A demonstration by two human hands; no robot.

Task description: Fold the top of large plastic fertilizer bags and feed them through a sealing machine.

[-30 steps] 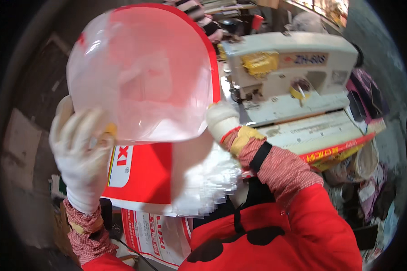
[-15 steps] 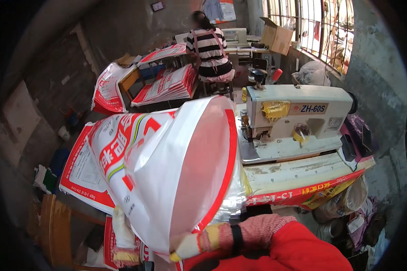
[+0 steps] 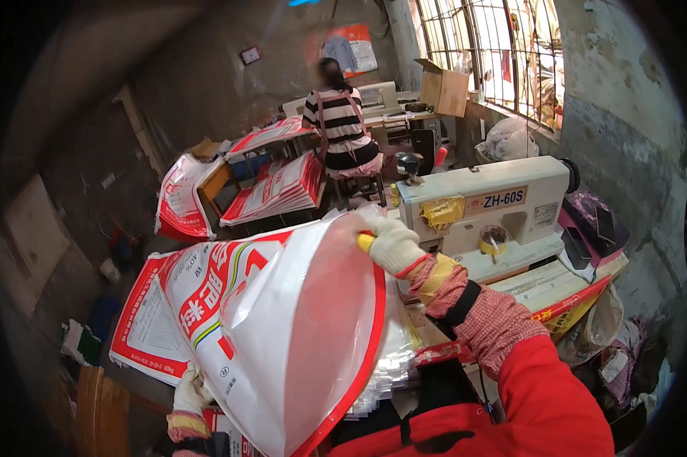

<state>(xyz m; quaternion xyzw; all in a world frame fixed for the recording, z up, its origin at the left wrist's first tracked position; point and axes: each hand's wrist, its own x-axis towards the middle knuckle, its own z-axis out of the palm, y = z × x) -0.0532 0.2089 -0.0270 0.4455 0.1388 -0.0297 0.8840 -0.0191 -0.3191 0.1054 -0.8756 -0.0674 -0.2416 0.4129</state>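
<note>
A large white and red printed woven sack (image 3: 259, 320) lies in front of me, its red-edged mouth gaping toward the right. My right hand (image 3: 395, 245), in a white knit glove with a yellow fingertip, is closed at the far upper rim of that mouth. At the sack's near left edge, my left hand (image 3: 191, 392), also gloved, has its fingers bent against the border; the sack partly hides them. Crinkled clear plastic edges (image 3: 389, 369) stick out from beneath the mouth. Under the sack's left side lies another red-bordered sack (image 3: 149, 327).
A white sewing machine (image 3: 484, 206) stands to the right on its table, a tape roll (image 3: 493, 240) on its front. Farther off, a person in a striped top (image 3: 342, 126) sits beside stacked sacks (image 3: 278, 186). A wooden chair (image 3: 99, 411) is at near left.
My right hand has gone from the sack's near lower rim up to its far upper rim. The left hand stays at the left edge. The whole view has shifted slightly.
</note>
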